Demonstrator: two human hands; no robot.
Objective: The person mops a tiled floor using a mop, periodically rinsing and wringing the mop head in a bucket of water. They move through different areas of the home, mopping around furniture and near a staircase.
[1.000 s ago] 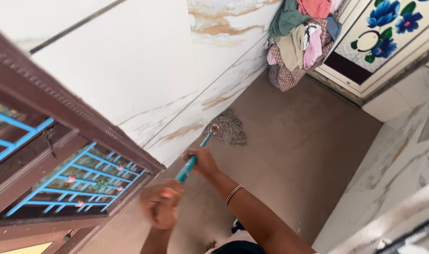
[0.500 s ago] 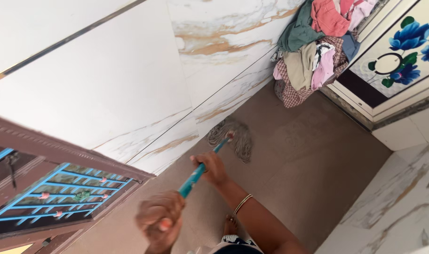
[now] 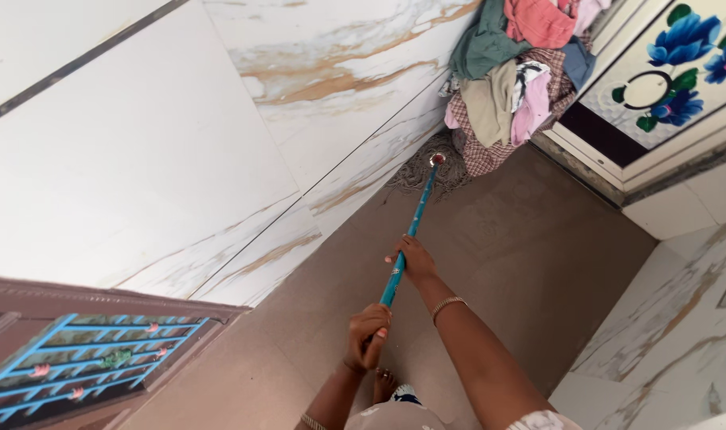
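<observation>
A mop with a teal handle (image 3: 415,223) reaches out across the brown floor (image 3: 538,247). Its grey stringy head (image 3: 428,169) lies flat where the floor meets the marble-look wall, right beside a pile of clothes (image 3: 514,80). My right hand (image 3: 413,261) grips the handle about midway, a bangle on its wrist. My left hand (image 3: 368,334) is closed around the handle's near end, closer to my body. Both arms are stretched forward.
The white, tan-veined tiled wall (image 3: 220,135) runs along the left. A door with a blue flower panel (image 3: 681,72) stands beyond the clothes. A brown frame with a blue grille (image 3: 84,366) is at lower left. Marble-look tiles (image 3: 681,334) lie at right.
The mop head has been pushed farther along the floor to the clothes pile. Both arms have extended, and the view has shifted toward the pile.
</observation>
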